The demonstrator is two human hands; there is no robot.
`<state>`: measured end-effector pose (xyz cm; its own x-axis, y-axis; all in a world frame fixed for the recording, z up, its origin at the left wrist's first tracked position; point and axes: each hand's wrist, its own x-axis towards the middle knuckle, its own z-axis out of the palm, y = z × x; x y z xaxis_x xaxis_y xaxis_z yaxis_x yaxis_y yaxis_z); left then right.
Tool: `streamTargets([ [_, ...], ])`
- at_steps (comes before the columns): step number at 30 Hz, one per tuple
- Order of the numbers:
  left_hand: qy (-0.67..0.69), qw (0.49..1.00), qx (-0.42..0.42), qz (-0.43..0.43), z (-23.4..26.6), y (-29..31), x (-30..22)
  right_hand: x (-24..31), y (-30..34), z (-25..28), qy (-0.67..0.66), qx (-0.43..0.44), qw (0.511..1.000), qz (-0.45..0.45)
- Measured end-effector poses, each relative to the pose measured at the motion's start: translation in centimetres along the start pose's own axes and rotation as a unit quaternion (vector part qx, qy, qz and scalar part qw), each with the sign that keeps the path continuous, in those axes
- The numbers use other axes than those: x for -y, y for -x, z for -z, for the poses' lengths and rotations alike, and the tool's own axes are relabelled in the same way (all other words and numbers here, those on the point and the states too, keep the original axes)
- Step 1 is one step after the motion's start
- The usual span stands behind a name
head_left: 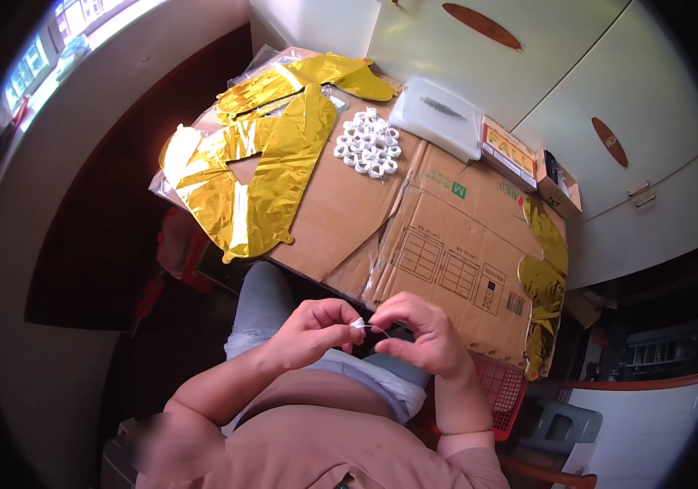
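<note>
My left hand (pixel 320 332) pinches a small white roll of string (pixel 358 323) between thumb and fingers, above my lap near the table's front edge. A thin loose end runs from the roll to my right hand (pixel 420 332), whose curled fingers hold it close by. On the cardboard (pixel 341 220) farther back lies a cluster of similar white string rolls (pixel 369 145). Flat gold foil balloons (pixel 271 183) are spread at the left of the table, overlapping one another. More gold foil (pixel 546 285) lies along the right edge.
A stack in clear plastic (pixel 438 114) stands at the back of the table, beside small boxes (pixel 557 183). Pale cabinets (pixel 569 73) rise behind. A red plastic basket (pixel 499 391) and a grey stool (pixel 565 428) are low on my right.
</note>
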<state>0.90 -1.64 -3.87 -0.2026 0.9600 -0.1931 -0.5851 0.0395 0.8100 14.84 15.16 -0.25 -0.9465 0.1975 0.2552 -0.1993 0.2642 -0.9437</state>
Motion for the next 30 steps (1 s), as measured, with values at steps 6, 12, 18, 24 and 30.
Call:
streamTargets([
  [6, 0.122, 0.991, 0.044, -0.010, 0.2, 0.0, 0.3, -2.6, 0.6, -1.2, -0.147, -0.010, 0.986, -0.079],
  [12, 0.231, 0.971, -0.043, -0.035, -0.2, -0.6, 0.4, -2.3, 0.7, -4.9, 0.136, -0.131, 0.981, 0.051],
  [18, 0.096, 0.993, -0.051, -0.038, -0.2, -0.3, 0.6, -0.7, 0.5, -3.6, 0.283, -0.179, 0.937, 0.096],
  [24, 0.108, 0.994, -0.019, -0.025, -0.1, -0.2, 0.4, 0.3, -0.3, -0.2, 0.128, -0.110, 0.985, 0.028],
  [30, -0.020, 0.997, 0.019, -0.078, 0.0, -0.2, 0.8, -0.3, -0.8, -0.4, -0.084, 0.051, 0.992, -0.079],
])
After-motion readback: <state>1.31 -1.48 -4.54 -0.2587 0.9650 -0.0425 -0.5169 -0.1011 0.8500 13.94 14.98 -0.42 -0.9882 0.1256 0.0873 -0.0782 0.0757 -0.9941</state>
